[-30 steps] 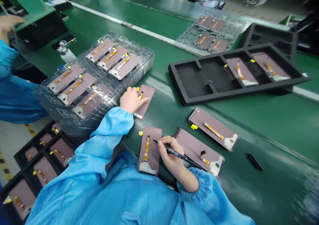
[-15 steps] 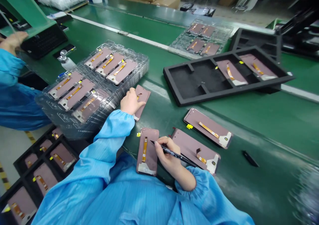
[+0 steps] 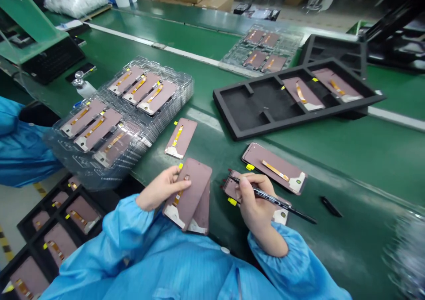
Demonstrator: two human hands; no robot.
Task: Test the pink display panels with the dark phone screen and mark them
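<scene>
My left hand (image 3: 166, 186) pinches a phone screen panel (image 3: 195, 176), mauve-backed with an orange flex cable and a yellow tab, by its left edge. This panel overlaps a second screen panel (image 3: 202, 211) beneath it, close to my body. In my right hand (image 3: 259, 202) is a slim black marker pen (image 3: 282, 204), its tip at the left end of another screen panel (image 3: 229, 187), which my hand partly covers. Small red tabs stick out at that end. Beyond it lies a screen panel (image 3: 259, 154), and a single screen panel (image 3: 186, 132) rests past my left hand.
A stack of clear trays (image 3: 166, 123) with several panels stands left. A black foam tray (image 3: 229, 114) holding two panels sits at the back right. A black pen cap (image 3: 331, 206) lies right. At far left is another person's blue sleeve (image 3: 16, 145); below it, a black panel tray (image 3: 36, 198).
My left hand has come back toward me and now holds a panel over the front one. My right hand has moved the marker pen from the front panel to the panel on the right.
</scene>
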